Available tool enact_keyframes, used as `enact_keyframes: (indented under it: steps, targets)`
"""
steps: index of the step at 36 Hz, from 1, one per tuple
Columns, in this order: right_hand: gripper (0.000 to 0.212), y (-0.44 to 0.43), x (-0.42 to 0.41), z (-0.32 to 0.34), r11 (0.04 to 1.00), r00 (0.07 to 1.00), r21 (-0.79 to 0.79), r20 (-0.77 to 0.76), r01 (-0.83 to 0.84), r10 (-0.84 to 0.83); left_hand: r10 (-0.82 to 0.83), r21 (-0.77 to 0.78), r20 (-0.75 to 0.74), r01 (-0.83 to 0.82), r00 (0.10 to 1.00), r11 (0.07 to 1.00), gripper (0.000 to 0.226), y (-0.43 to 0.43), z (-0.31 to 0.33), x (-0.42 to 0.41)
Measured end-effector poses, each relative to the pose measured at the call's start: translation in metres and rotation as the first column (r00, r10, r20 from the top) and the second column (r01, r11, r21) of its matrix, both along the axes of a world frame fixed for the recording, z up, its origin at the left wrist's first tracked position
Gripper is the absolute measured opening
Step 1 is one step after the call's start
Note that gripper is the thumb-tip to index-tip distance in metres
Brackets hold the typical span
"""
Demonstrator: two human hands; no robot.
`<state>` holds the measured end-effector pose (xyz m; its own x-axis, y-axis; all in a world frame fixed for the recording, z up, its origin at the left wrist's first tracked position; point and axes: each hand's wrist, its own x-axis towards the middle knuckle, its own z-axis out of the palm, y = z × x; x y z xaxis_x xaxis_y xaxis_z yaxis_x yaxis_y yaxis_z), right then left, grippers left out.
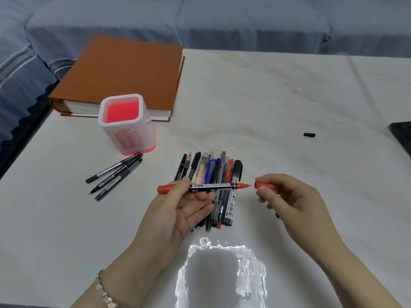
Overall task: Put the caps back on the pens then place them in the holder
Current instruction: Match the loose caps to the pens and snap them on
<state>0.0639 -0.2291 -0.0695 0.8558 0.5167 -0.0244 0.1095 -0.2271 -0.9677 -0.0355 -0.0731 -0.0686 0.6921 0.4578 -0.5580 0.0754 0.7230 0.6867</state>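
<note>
The pen [211,186] lies level across the view, its long axis running left to right. The left hand [178,210] pinches the barrel near its middle, the other fingers loosely spread. The bare red tip points right, straight at the cap [263,185], which the right hand [287,194] pinches between thumb and fingertips. Tip and cap are just apart and roughly on one line (the cap's mouth seems to face the tip), so the coming move looks like a short slide together along that axis.

The holder [133,138] stands upright to the far left on the bench [289,96], nearer the left hand; nothing shows inside it. Three black pens [115,174] lie at its foot, and a pile [213,170] of pens lies under the hands. A loose black cap [309,134] lies well off to the right.
</note>
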Motion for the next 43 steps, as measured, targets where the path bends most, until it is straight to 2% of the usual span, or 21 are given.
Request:
enact_keyframes:
  steps: [9, 13, 17, 19, 22, 25, 28, 30, 32, 34, 35, 37, 39, 40, 43]
  targets:
    - [0.031, 0.001, -0.001, 0.000, 0.999, 0.998, -0.039, 0.056, -0.009, 0.011, 0.004, 0.012, 0.014, -0.004, 1.000, 1.000, 0.026, 0.000, 0.005, -0.002]
    - [0.033, 0.000, 0.000, -0.001, 0.998, 0.997, -0.050, 0.073, -0.029, 0.033, 0.005, 0.010, 0.027, -0.005, 1.000, 1.000, 0.031, 0.000, 0.007, -0.003]
    - [0.037, 0.002, -0.003, 0.001, 0.995, 0.993, -0.030, 0.072, -0.091, 0.093, -0.064, 0.032, 0.023, 0.063, 0.998, 0.997, 0.043, -0.004, 0.007, -0.002]
    - [0.035, 0.002, -0.004, 0.002, 0.993, 0.991, -0.005, 0.065, -0.118, 0.118, -0.096, 0.044, 0.021, 0.095, 0.995, 0.995, 0.036, -0.005, 0.008, -0.003]
    - [0.029, 0.000, -0.004, 0.003, 0.990, 0.988, 0.029, 0.068, -0.138, 0.136, -0.128, 0.082, 0.045, 0.124, 0.991, 0.989, 0.010, -0.004, 0.011, -0.007]
    - [0.016, -0.003, -0.004, 0.003, 0.990, 0.986, 0.040, 0.099, -0.138, 0.133, -0.145, 0.148, 0.052, 0.136, 0.988, 0.980, 0.019, -0.005, 0.013, -0.011]
    - [0.016, -0.004, -0.007, 0.000, 0.982, 0.971, -0.034, 0.142, -0.187, 0.190, -0.144, 0.218, 0.069, 0.126, 0.987, 0.968, 0.017, -0.008, 0.015, -0.011]
    - [0.016, -0.001, -0.020, -0.008, 0.960, 0.953, -0.073, 0.124, -0.269, 0.276, -0.196, 0.306, 0.078, 0.163, 0.978, 0.938, 0.008, -0.013, 0.020, -0.010]
    - [0.018, 0.007, -0.037, -0.020, 0.946, 0.947, -0.060, 0.036, -0.317, 0.320, -0.380, 0.343, 0.120, 0.321, 0.917, 0.883, 0.012, -0.026, 0.029, -0.006]
    - [0.034, 0.017, -0.048, -0.021, 0.959, 0.954, -0.056, -0.130, -0.278, 0.269, -0.547, 0.388, 0.135, 0.464, 0.826, 0.796, 0.013, -0.038, 0.037, 0.002]
    - [0.039, 0.018, -0.045, -0.021, 0.965, 0.960, -0.055, -0.136, -0.255, 0.245, -0.566, 0.402, 0.117, 0.482, 0.816, 0.779, 0.017, -0.037, 0.039, 0.008]
    - [0.040, 0.020, -0.035, -0.013, 0.968, 0.968, -0.024, 0.027, -0.248, 0.248, -0.497, 0.353, 0.082, 0.441, 0.864, 0.825, 0.024, -0.024, 0.043, 0.022]
    - [0.020, 0.015, -0.019, -0.007, 0.968, 0.949, -0.046, 0.191, -0.247, 0.251, -0.456, 0.295, 0.033, 0.428, 0.889, 0.854, 0.031, -0.002, 0.045, 0.032]
    - [0.013, 0.012, -0.010, -0.008, 0.971, 0.936, -0.090, 0.258, -0.222, 0.238, -0.479, 0.271, -0.002, 0.462, 0.878, 0.845, 0.032, 0.008, 0.045, 0.032]
    - [0.012, 0.002, 0.008, -0.008, 0.964, 0.897, -0.199, 0.372, -0.174, 0.239, -0.560, 0.196, -0.098, 0.568, 0.822, 0.799, 0.034, 0.026, 0.037, 0.025]
